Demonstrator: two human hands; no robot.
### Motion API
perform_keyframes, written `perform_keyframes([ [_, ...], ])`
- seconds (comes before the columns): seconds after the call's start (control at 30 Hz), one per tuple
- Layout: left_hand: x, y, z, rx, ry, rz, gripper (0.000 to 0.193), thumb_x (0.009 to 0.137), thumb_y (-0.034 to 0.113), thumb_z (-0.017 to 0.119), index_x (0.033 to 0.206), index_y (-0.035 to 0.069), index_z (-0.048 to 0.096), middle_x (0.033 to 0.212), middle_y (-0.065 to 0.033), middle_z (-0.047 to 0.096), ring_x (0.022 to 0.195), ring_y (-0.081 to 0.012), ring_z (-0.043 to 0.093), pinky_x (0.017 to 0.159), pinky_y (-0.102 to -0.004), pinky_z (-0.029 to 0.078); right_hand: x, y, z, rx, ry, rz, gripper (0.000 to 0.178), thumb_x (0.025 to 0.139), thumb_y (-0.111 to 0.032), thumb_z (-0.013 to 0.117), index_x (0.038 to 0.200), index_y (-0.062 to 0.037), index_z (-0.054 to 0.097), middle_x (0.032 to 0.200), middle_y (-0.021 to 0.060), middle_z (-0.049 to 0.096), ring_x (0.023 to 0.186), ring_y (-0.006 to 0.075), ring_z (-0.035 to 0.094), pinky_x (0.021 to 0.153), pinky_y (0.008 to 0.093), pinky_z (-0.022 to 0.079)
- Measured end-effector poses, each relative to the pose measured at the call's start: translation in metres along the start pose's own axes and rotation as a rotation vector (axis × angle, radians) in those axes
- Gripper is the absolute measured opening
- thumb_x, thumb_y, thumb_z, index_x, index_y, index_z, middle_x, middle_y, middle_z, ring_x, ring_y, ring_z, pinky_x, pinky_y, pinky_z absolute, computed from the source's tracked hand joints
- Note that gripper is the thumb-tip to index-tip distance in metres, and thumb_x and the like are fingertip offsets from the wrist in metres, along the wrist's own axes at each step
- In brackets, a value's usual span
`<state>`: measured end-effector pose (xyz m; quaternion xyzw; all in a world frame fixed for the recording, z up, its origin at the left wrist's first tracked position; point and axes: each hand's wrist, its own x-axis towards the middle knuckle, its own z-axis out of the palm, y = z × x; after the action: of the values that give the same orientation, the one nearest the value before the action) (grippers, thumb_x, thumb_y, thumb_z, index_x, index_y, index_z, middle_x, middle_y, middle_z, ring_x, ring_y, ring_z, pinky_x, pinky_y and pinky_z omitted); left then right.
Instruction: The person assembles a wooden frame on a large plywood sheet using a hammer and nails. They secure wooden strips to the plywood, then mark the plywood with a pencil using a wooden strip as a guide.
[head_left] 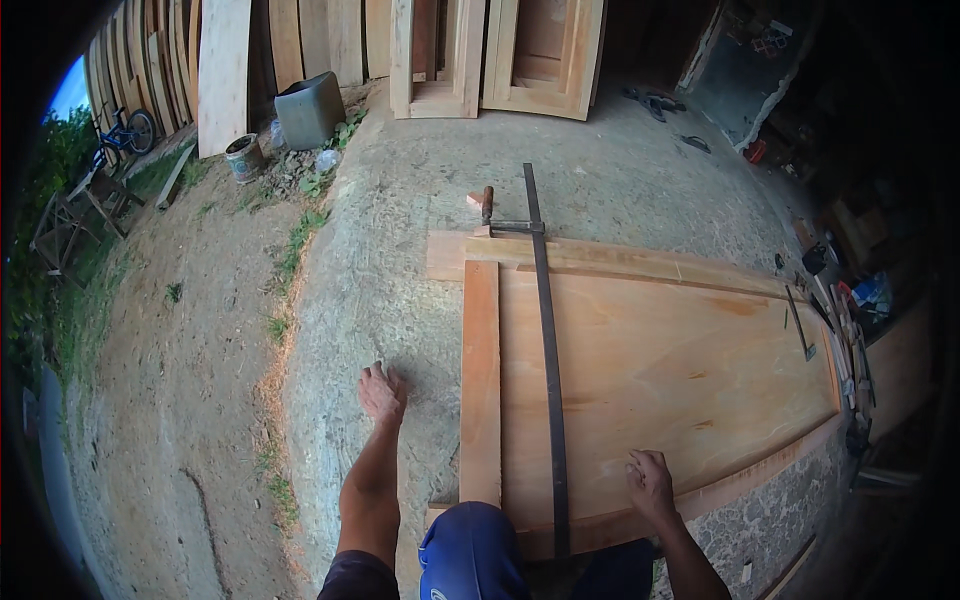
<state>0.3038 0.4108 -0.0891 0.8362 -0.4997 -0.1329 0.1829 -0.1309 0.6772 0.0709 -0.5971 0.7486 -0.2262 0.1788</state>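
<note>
Left grip (pixel 383 393) and right grip (pixel 652 484) were half-curled, seemingly empty; the flat tan wooden panel (pixel 660 370) was judged stiff, best edge-held.

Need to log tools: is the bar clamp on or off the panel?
On: the clamp lies across the panel, its handle beyond the far edge; cannot tell how tight.

I am reading no legible words or numbers from my distant post, am noting a small white emblem (pixel 438 594) showing on the blue trousers (pixel 472 550), faint printing (pixel 247 167) sitting on the bucket (pixel 244 160), both staying too blurred to decipher
</note>
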Motion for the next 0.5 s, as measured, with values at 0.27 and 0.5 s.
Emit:
perform_keyframes([
  [0.27,0.013,-0.001,0.008,0.078,-0.06,0.097,0.042,0.1,0.033,0.049,0.139,0.016,0.053,0.137,-0.0119,0.052,0.119,-0.0315,0.051,0.1,-0.0451,0.037,0.275,-0.132,0.056,-0.004,-0.17,-0.195,0.029,0.096,-0.018,0.06,0.119,-0.0005,0.063,0.112,0.0215,0.062,0.107,0.0378,0.061,0.091,0.0447,0.05],
  [0.5,0.02,-0.004,0.021,0.13,-0.036,0.099,0.04,0.099,0.03,0.051,0.137,0.016,0.055,0.131,-0.0108,0.054,0.115,-0.0306,0.052,0.094,-0.0446,0.037,0.517,-0.171,0.161,-0.074,-0.045,-0.225,0.027,0.095,-0.022,0.053,0.106,-0.0004,0.066,0.108,0.0248,0.067,0.104,0.043,0.062,0.091,0.0505,0.048],
])
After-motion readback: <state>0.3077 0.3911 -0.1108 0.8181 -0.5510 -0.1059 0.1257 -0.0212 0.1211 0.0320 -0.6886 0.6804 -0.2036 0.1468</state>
